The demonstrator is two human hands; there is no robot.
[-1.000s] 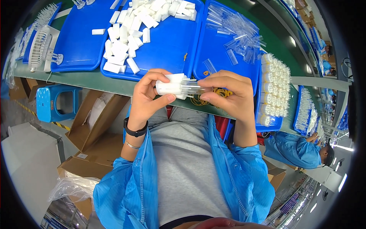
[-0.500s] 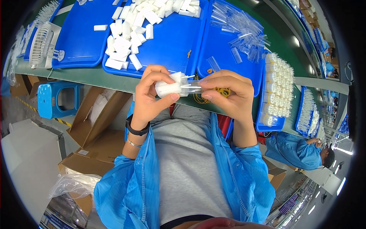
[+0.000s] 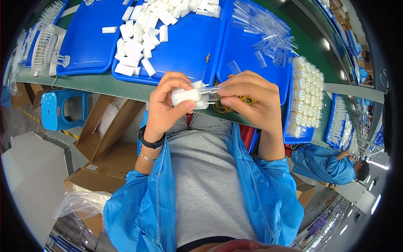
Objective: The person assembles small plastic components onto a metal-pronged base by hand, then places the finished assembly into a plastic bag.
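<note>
My left hand [image 3: 161, 105] is closed round a small bunch of white cylinder-shaped pieces [image 3: 184, 96], held just above the table's near edge. Thin clear parts stick out of the bunch toward the right. My right hand [image 3: 260, 98] pinches the end of a clear plastic tube [image 3: 210, 90] between thumb and fingers, close against the white pieces. How far the tube sits in or beside the pieces is hard to make out. Below and behind my right fingers lie yellow rubber bands [image 3: 224, 108], partly covered by the hand.
Loose white pieces [image 3: 133, 46] are heaped in the middle blue tray [image 3: 189, 50]. Clear tubes [image 3: 268, 42] lie in the tray to its right. Banded bundles [image 3: 304, 96] stand in a blue tray at far right. A white fan [image 3: 44, 50] stands at left; another person [image 3: 327, 164] sits at right.
The white bunch has turned slightly in my left hand, and the clear tube shows at a different angle. My right fingers have shifted a little on it.
</note>
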